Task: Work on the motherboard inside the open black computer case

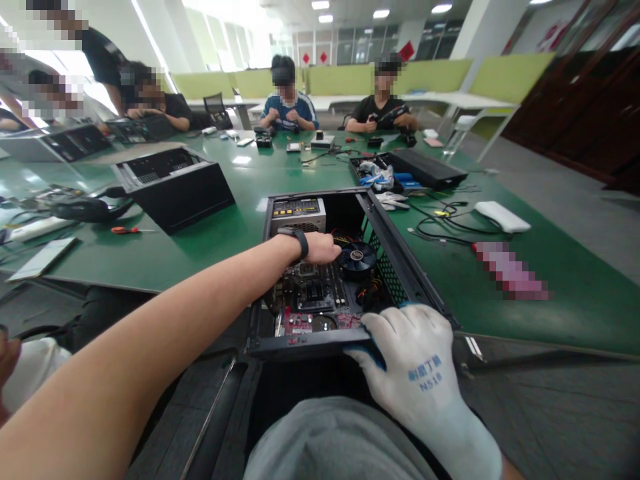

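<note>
An open black computer case (313, 339) lies on its side at the table's near edge, showing its inside. My bare left hand (323, 248), with a dark wristband, reaches into it. Its fingers are curled closed beside the black cooling fan (357, 259); whatever they hold is hidden. My right hand (413, 360), in a white work glove, grips the near rim of the case. Inside are a power supply (299, 215) at the far left, a motherboard (315, 293), and a red circuit board (300, 321) near the front rim. Coloured wires run by the fan.
Another black case (183, 193) stands tilted at left, near a red-handled screwdriver (125, 230). A tray (356, 175) with gloves lies beyond my case. Black cables (435, 230), a white pouch (501, 217) and a blurred pink object (510, 270) lie right. Several people sit across the green table (560, 287).
</note>
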Available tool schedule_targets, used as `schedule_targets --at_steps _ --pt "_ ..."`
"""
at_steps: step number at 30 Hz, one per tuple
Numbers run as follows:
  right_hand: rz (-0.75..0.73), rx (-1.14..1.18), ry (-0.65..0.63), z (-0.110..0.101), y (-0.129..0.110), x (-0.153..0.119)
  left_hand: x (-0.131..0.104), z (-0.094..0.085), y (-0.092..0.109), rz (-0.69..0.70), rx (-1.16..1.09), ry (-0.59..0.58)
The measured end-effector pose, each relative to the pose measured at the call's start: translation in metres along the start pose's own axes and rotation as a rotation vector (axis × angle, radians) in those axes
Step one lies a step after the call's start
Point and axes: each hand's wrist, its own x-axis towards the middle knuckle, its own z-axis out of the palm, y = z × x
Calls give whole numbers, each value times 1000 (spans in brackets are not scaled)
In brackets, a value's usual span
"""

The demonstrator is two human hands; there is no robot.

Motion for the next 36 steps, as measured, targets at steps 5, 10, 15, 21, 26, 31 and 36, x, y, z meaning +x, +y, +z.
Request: schedule_targets --at_steps 5,10,15,21,26,31,36 --pt "8 -27 -37 13 20 27 -21 -27 -9 8 -159 276" --pt "39 -156 -136 43 53 92 -48 -48 -23 -80 -385 606" --pt "51 -203 -187 80 87 177 -60 -47 -35 -129 -459 704" --pt "104 -265 -247 115 113 266 -57 -33 -40 -121 -511 698" --pt "110 -291 -271 124 121 291 -53 -23 -45 -107 -535 675" --pt "91 -278 -264 123 115 276 -53 -27 -50 -102 -558 703" --pt "58 -242 -206 112 95 237 -55 -39 -50 -125 -543 720"
